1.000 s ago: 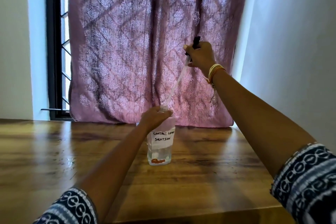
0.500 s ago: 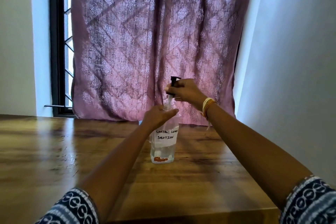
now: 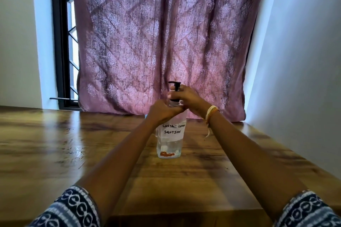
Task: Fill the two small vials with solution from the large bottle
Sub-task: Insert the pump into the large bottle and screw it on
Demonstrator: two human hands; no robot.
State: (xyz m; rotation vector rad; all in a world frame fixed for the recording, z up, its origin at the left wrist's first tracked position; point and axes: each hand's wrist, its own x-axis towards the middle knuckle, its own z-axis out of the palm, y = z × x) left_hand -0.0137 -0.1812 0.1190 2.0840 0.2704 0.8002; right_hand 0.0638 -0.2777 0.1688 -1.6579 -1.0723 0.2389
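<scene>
A clear large bottle (image 3: 169, 142) with a white label reading "contact lens solution" stands upright on the wooden table (image 3: 55, 143), a little liquid at its bottom. My left hand (image 3: 162, 111) is wrapped around the bottle's shoulder and neck. My right hand (image 3: 186, 96) grips the black pump head (image 3: 175, 88), which sits down on the bottle's neck. No small vials are in view.
A pink patterned curtain (image 3: 166, 38) hangs right behind the bottle, touching the table's far edge. A dark window frame with a grille (image 3: 60, 42) is at the back left. A white wall (image 3: 299, 61) runs along the table's right side.
My right hand has lowered the pump head with its long dip tube from high above down into the bottle. My left hand has stayed on the bottle's neck.
</scene>
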